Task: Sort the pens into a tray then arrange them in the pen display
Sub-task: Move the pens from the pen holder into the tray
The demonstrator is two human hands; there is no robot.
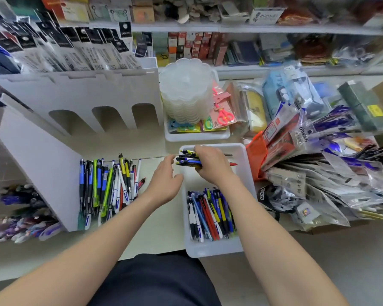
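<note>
A white tray (243, 164) lies in front of me with several pens (210, 213) piled in its near half. Over the tray's far end my right hand (212, 166) grips a bundle of blue, black and yellow pens (187, 160), their tips sticking out to the left. My left hand (165, 184) hovers just left of the bundle, fingers relaxed and close to the pen tips, holding nothing. To the left, more loose pens (107, 186) lie on the counter beside the white pen display (42, 164).
Behind the tray sits another white tray (197, 136) with scissors packs and a stack of clear plastic lids (186, 91). An orange bin (255, 154) and heaps of packaged stationery (318, 168) crowd the right. Shelves of goods fill the back.
</note>
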